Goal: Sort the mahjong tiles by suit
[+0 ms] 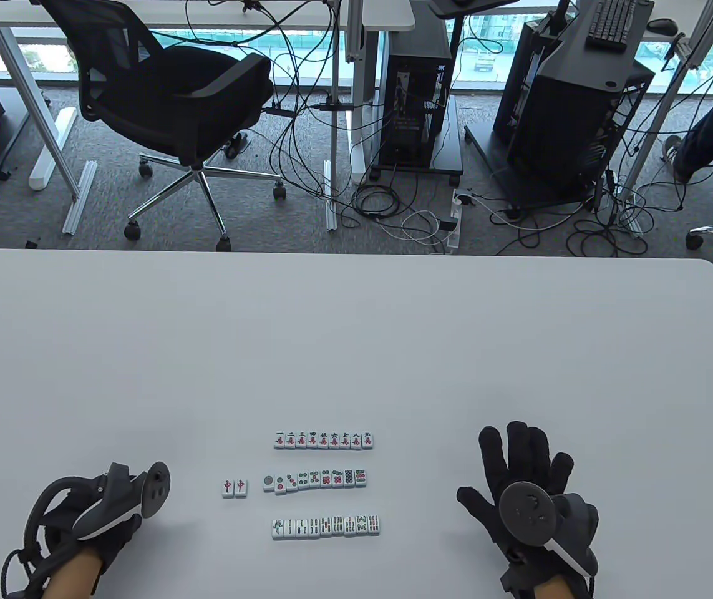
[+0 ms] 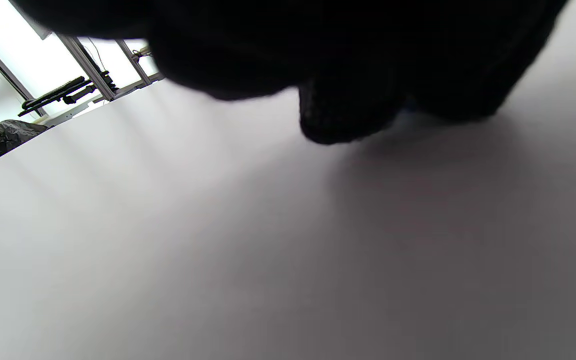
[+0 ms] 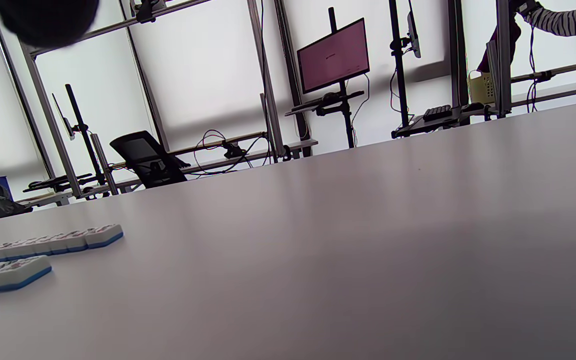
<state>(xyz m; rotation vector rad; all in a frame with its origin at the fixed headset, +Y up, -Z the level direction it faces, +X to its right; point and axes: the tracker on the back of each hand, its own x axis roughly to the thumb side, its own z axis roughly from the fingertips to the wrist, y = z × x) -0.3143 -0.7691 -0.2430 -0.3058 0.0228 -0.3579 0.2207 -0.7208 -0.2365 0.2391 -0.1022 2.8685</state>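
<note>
On the desk (image 1: 356, 337), our left hand (image 1: 91, 521) lay at the near left, its fingers hidden, so we could not tell its grip. Just right of it sat two red-character tiles (image 1: 234, 488), then three face-up tile rows: characters (image 1: 323, 440), dots (image 1: 315, 480), bamboo (image 1: 325, 527). Right of these, our right hand (image 1: 528, 493) lay flat, fingers spread, gripping nothing.

White tiles (image 1: 324, 440) with red, green marks, blue undersides; black gloves (image 1: 521, 462); pale grey table (image 1: 356, 324).
</note>
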